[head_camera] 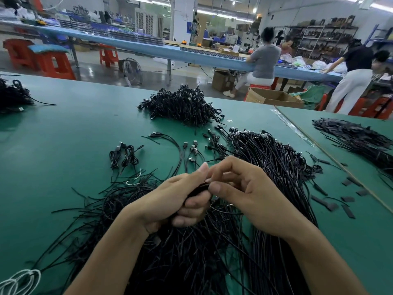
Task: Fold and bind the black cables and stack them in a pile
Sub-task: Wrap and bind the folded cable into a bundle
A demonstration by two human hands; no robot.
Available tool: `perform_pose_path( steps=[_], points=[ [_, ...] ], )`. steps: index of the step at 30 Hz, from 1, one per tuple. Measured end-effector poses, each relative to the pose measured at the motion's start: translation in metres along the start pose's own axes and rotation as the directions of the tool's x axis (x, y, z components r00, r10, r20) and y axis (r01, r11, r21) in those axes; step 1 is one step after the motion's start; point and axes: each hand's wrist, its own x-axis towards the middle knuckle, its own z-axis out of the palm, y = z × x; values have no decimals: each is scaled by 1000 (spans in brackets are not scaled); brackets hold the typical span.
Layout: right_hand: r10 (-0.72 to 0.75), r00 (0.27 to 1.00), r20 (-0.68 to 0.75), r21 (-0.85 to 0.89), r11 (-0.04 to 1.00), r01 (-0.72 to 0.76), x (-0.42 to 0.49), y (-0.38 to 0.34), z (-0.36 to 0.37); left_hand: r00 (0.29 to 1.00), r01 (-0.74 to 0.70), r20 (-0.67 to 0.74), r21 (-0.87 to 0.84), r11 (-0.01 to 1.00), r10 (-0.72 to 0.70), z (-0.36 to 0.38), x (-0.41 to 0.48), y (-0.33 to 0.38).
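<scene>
Bare arms, unsleeved in view, left hand [170, 201] and right hand [255, 196] ungloved, fingers [228, 167] slender, nails short

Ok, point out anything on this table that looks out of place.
White cord coils at the near left edge and a white strand lies among the black ties; both odd among all-black stock. Nothing looks damaged.

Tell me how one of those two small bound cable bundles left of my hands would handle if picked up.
The bound bundle probably lifts as one light, compact piece, since it looks cinched. Its loose ends would likely flop; rolling seems unlikely.
</scene>
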Motion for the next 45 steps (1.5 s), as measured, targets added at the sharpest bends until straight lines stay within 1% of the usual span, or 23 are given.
perform_pose_path(
  steps=[2, 4, 7, 10, 11, 12, 13, 15, 16, 18, 20, 22, 23, 24, 25, 27, 29, 31, 34, 38, 40, 42, 45],
  points=[
    [-5, 999, 43, 56, 998, 2, 0, 0, -1, 999, -1, 54, -52, 999, 4, -2, -1, -2],
    [13, 999, 42, 28, 1000, -15, -1, 1, -1, 1000, 11, 22, -28, 1000, -10, -1, 0, -2],
    [33, 999, -12, -81, 996, -33, -1, 4, 0, 989, 10, -149, 51, 999, -3, 6, 7, -3],
    [25, 996, -89, -149, 988, -38, -1, 5, 2, 935, -20, -341, 225, 974, 98, 10, 16, -9],
    [19, 994, -109, -167, 985, -37, -1, 5, 4, 923, -28, -368, 227, 974, 112, 10, 17, -11],
    [8, 991, -137, -186, 982, -33, 0, 5, 6, 919, -35, -381, 175, 984, 101, 11, 18, -11],
    [-14, 986, -166, -206, 978, -20, 0, 4, 9, 933, -48, -353, 72, 996, 70, 11, 19, -11],
    [-92, 972, -217, -266, 963, 31, 3, 2, 14, 980, -35, -197, -163, 986, 3, 12, 18, -7],
    [-132, 963, -234, -301, 952, 58, 5, 1, 16, 991, -7, -133, -224, 975, -23, 12, 16, -6],
    [-150, 956, -251, -297, 952, 72, 8, 1, 21, 989, 56, -124, -202, 978, -83, 10, 17, -8],
    [-131, 953, -274, -282, 958, 51, 10, 5, 21, 961, 94, -248, -111, 989, -120, 7, 18, -12],
    [-99, 939, -328, -311, 950, -9, 10, 11, 17, 914, 65, -399, -36, 997, -74, 1, 18, -14],
    [-60, 936, -347, -301, 952, -50, 8, 14, 14, 892, 18, -450, -38, 999, -33, -3, 18, -15],
    [-6, 941, -338, -288, 953, -97, 6, 18, 12, 869, -45, -495, -63, 997, 8, -6, 18, -14],
    [58, 957, -284, -298, 943, -145, 3, 21, 11, 841, -115, -539, -101, 988, 43, -9, 18, -13],
    [176, 983, -55, -454, 872, -182, -3, 27, 19, 784, -235, -614, -165, 958, 87, -12, 19, -12],
    [230, 960, 159, -623, 778, -83, -7, 30, 34, 742, -309, -658, -163, 937, 130, -13, 19, -12],
    [215, 940, 265, -695, 718, 32, -7, 34, 49, 716, -342, -678, -132, 930, 167, -14, 18, -12],
    [146, 938, 313, -733, 665, 141, -5, 41, 64, 688, -366, -699, -104, 925, 194, -15, 15, -8],
    [95, 936, 338, -720, 667, 192, -7, 45, 70, 655, -388, -727, -90, 917, 206, -13, 13, -6],
    [66, 934, 350, -715, 663, 221, -8, 45, 70, 666, -383, -726, -135, 914, 172, -12, 13, -6],
    [34, 935, 354, -712, 658, 246, -8, 44, 69, 696, -374, -702, -177, 910, 150, -12, 13, -6],
    [15, 945, 328, -664, 715, 219, -9, 42, 67, 717, -365, -681, -181, 913, 151, -10, 14, -5]
  ],
)
